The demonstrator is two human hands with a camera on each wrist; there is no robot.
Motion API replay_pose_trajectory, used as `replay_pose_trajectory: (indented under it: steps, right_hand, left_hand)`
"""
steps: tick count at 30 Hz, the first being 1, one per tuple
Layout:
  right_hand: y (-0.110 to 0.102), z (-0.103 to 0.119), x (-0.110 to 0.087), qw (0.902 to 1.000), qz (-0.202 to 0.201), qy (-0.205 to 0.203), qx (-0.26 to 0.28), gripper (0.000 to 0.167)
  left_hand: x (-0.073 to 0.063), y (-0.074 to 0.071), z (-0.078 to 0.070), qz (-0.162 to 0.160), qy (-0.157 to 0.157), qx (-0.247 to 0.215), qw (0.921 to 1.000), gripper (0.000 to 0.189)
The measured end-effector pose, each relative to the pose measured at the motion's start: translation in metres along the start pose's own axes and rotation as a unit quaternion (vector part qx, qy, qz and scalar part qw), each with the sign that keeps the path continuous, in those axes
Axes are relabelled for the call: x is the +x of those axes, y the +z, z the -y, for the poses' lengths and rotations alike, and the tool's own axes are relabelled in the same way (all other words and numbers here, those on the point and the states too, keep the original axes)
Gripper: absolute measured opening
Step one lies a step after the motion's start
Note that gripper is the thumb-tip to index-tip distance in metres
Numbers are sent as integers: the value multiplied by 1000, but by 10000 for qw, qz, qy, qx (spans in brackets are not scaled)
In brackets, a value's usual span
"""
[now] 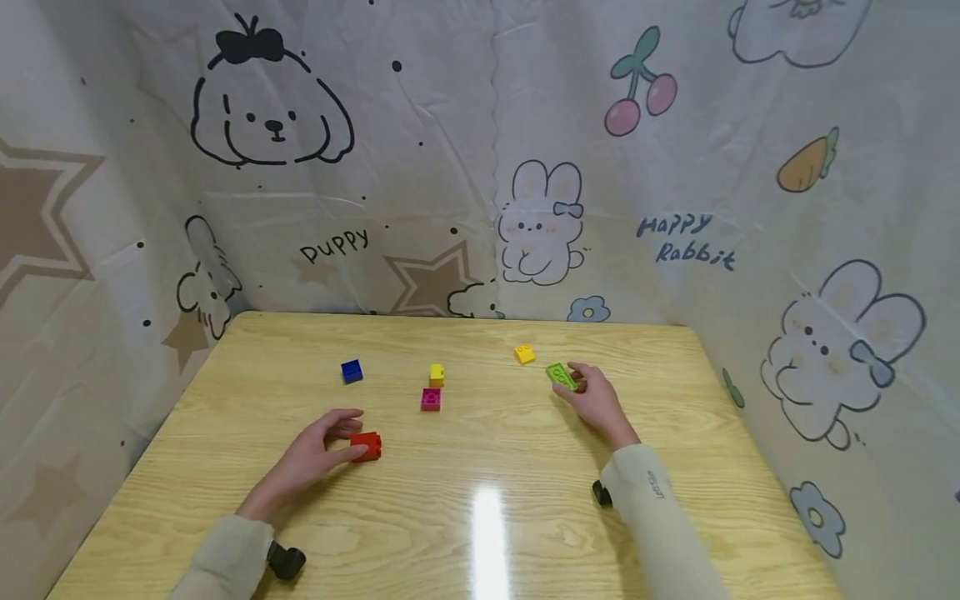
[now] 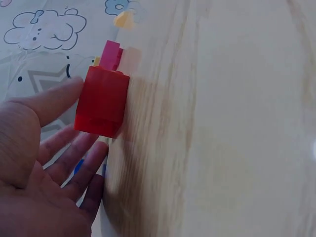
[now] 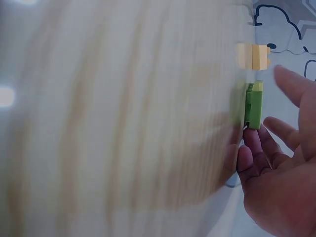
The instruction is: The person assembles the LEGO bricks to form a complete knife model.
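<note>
In the head view my left hand [image 1: 311, 454] is beside a red brick [image 1: 367, 447], its thumb overlapping the brick's near side and its fingers spread along the far side. The left wrist view shows the thumb by the red block [image 2: 102, 101] and the other fingers loosely extended behind it. My right hand [image 1: 597, 402] reaches around the near end of a green brick [image 1: 560, 376], which lies studs up. Seen from the right wrist, its thumb stands off from the green brick [image 3: 255, 106], while the lower fingertips are right at its end.
On the wooden table [image 1: 450, 533] lie a blue brick [image 1: 352, 372], a yellow brick [image 1: 437, 375] just behind a magenta brick [image 1: 431, 400], and an orange-yellow brick [image 1: 524, 354] beyond the green one. Printed cloth [image 1: 442, 192] hangs around the table's back and sides.
</note>
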State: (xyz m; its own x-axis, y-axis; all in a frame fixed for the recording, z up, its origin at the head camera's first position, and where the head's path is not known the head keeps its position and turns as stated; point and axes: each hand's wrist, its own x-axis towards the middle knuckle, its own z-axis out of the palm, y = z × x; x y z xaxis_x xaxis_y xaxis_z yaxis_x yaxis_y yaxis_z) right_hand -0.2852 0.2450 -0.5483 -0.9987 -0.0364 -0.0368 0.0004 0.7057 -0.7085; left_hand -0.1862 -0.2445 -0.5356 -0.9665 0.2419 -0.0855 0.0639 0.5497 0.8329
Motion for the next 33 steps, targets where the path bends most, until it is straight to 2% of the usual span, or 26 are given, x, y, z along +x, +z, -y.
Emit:
replay_pose_trajectory:
  steps: [6,16,24,29,33]
  right_hand:
    - [1,0,1,9998,-32,28,-169,58]
    - [2,-1,0,9998,-89,22,-159,54]
    - [2,2,1,9998,-156,67,-83,52]
    - [4,2,0,9998,-161,121,-93,51]
    - [3,3,-1,9997,-163,153,-109,51]
  left_hand:
    - [1,2,0,-20,80,78,9999,61]
    - [1,1,3,65,169,79,9998,38]
    - [1,-2,1,75,278,60,9996,36]
    - [2,-2,1,81,300,211,9993,36]
    - [2,0,1,11,475,483,9977,37]
